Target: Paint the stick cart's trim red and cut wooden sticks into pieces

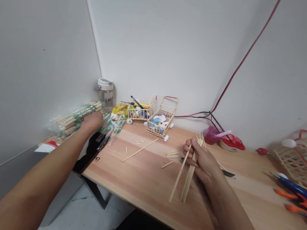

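I have the right hand [201, 162] clenched around a loose sheaf of thin wooden sticks [188, 178], just in front of the small stick-built cage [160, 123], with one stick splaying away from the rest. That splay is my worry: a slackened finger could let the sheaf slide out and scatter across the wooden desk [132, 177]. Left of the cage, the left hand [92, 121] sits on a bundle of green-printed paper-wrapped sticks [74, 120] (its fingers are hidden, so I cannot tell whether it is grasping). Any careless tug could topple that bundle off the desk's corner. Right of the cage, a blue glue gun [300, 192] rests near the forearm, where a stray elbow could catch it.
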Available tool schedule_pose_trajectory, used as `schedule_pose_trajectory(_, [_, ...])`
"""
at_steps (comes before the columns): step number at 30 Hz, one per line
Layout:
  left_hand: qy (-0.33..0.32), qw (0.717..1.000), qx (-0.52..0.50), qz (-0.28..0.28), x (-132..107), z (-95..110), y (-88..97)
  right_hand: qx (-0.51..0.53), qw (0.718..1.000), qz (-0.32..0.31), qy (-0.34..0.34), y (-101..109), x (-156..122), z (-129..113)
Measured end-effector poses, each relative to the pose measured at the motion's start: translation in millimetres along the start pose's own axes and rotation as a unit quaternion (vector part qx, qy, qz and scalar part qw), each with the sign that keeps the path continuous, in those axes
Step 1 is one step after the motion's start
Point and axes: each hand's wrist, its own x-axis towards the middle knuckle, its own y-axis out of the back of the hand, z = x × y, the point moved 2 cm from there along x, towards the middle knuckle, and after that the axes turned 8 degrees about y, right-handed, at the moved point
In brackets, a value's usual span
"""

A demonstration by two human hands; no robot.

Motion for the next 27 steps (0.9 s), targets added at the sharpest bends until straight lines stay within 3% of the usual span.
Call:
schedule_pose_trajectory(8, [0.057,0.998,0.02,0.004,-0.7,-3.6,6.5,0.002,1.0,0.009,0.017,2.2,2.4,1.6])
schedule_pose_trajectory(16, [0.064,0.996,0.002,0.065,-17.6,-16.9,52.5,0.012,1.0,0.005,0.022,0.7,1.4,2.6])
schedule_pose_trajectory(21, [-0.036,0.985,-0.124,0.113,-45.2,-23.2,64.7,0.062,0.998,0.015,0.001,-1.3,0.1,2.3])
schedule_pose_trajectory(23, [-0.086,0.978,-0.17,0.083,-62.5,-19.8,60.8,0.064,0.998,0.02,0.011,-1.6,0.0,1.2])
schedule_pose_trajectory(27, [-0.183,0.917,-0.355,0.014,-103.8,-7.5,48.0,0.034,0.999,0.027,0.033,-1.6,-3.6,-2.0])
